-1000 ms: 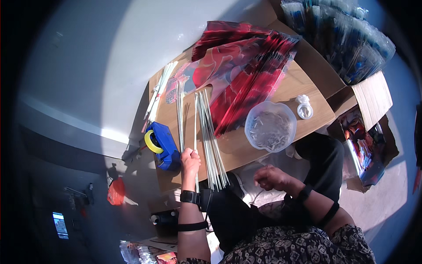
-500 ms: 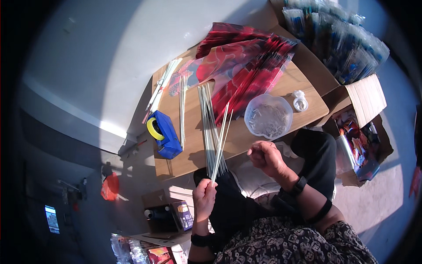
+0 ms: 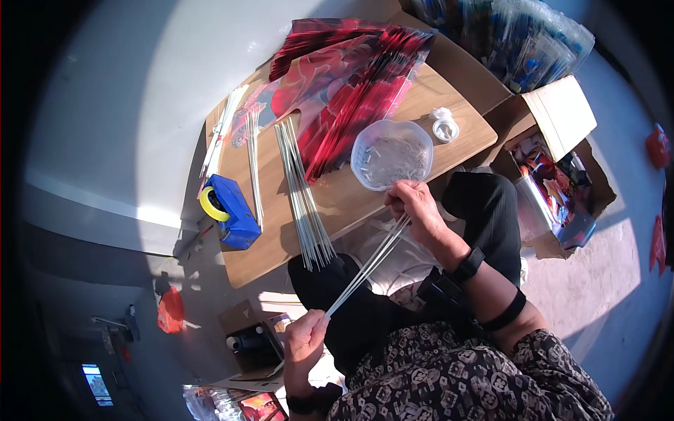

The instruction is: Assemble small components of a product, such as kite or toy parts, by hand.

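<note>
My left hand [image 3: 305, 342] is closed round the lower ends of a few thin white rods [image 3: 366, 269], which slant up to the right over my lap. At their upper ends my right hand [image 3: 415, 209] is closed on the same rods, just in front of a clear plastic bowl [image 3: 386, 128]. Small white tubular bits [image 3: 393, 165] lie in the bowl. Beside my hands, a loose bundle of similar rods [image 3: 303, 196] rests on the wooden table [image 3: 270, 245] and sticks out past its near edge. Whatever small thing my right fingertips may pinch is hidden.
On the table are a blue tape dispenser [image 3: 237, 223] with yellow tape, more rods [image 3: 254, 168], a pile of red printed folded sheets [image 3: 365, 91] and a small white tub [image 3: 445, 129]. An open cardboard box [image 3: 597, 182] stands right; bagged goods [image 3: 519, 42] lie behind.
My right hand, closed and apart from the rods before, now grips their upper ends. The rods have tilted to the right, and my left hand is lower. The whole view has shifted.
</note>
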A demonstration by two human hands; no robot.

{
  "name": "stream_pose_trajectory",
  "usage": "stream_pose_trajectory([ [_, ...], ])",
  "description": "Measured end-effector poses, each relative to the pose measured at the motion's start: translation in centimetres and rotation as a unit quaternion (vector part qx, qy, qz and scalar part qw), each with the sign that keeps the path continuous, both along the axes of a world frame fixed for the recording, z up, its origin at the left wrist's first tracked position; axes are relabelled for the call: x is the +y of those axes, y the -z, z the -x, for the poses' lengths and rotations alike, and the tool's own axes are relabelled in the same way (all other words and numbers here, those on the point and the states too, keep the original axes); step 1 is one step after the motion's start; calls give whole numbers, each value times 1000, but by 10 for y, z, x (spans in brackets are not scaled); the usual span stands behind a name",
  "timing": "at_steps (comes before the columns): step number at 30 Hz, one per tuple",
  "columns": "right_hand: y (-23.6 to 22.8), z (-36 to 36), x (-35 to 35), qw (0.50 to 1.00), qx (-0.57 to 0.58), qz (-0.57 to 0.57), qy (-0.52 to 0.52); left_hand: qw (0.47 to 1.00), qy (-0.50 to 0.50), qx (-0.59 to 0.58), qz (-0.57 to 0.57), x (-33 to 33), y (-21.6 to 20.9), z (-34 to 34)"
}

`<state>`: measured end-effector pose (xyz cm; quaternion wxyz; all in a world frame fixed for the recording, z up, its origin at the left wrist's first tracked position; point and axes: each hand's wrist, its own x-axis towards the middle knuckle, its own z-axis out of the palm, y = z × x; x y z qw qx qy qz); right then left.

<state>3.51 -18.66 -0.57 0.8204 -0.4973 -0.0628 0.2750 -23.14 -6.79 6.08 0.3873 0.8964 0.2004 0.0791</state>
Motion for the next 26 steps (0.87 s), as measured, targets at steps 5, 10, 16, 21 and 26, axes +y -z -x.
stream_pose_trajectory([
  [5, -9, -2, -16, 985, 174, 7, 6, 1000, -14, 9, 22, -3, 7, -3],
  [10, 7, -3, -25, 975, 183, -105, -67, 986, -74, 2, 151, -15, 14, -13],
  [16, -4, 17, -22, 988, 77, -71, -111, 976, -84, -21, 199, -23, 24, -30],
  [21, -2, 27, -18, 992, 42, -78, -91, 976, -78, -28, 202, -22, 32, -34],
  [26, 4, 30, -14, 998, -37, -36, -34, 969, -80, -24, 235, -25, 30, -37],
])
